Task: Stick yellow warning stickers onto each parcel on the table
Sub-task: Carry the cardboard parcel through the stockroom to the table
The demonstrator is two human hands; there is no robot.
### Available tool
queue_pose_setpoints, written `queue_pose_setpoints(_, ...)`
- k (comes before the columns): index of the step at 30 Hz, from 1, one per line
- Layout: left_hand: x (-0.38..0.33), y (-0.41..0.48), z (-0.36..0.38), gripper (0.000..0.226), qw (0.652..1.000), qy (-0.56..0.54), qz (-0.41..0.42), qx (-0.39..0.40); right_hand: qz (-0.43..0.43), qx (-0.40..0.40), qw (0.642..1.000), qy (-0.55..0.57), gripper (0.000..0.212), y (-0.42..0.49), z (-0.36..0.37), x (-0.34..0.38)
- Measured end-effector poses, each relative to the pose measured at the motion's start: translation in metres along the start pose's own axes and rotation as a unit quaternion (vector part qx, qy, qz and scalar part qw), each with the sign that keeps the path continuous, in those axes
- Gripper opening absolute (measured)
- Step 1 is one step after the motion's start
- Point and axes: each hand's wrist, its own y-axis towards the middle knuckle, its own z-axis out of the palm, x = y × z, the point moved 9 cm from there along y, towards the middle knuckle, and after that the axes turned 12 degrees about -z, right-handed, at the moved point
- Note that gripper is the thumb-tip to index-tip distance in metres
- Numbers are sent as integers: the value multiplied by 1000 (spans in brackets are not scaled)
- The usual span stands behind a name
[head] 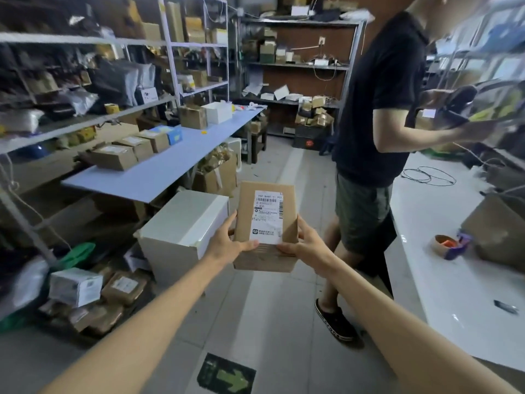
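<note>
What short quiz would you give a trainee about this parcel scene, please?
1. True or false: the left hand and the right hand both hold the cardboard parcel.
2. What is on the parcel's upper face? A) a white shipping label B) a yellow warning sticker C) nothing
3. Fill in: the row of boxes stands on the ___ table.
Key: 1 true; 2 A; 3 blue.
</note>
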Motion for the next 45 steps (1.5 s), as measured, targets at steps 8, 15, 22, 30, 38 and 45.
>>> queue_pose_setpoints(8,-45,143,14,96,1000,8,-5,6,4,-1,1000,0,66,130,-52,-37)
queue_pose_setpoints(15,-81,264,31,99,1000,0,-10,10,3,-24,1000,-6,66,240,-105,-65)
queue_pose_setpoints(22,-102,392,44,100,1000,-19,-18,12,16,-26,999,-17,64,357,-142,-107)
queue_pose_setpoints(30,-134,559,48,94,999,-47,-14,24,47,-29,996,-69,70,515,-184,-163)
queue_pose_setpoints(38,-160,688,40,96,996,-74,-43,21,53,-14,996,-65,57,647,-210,-184)
queue_pose_setpoints(45,-178,802,39,98,997,-63,-45,14,62,-3,997,-37,57,754,-233,-229)
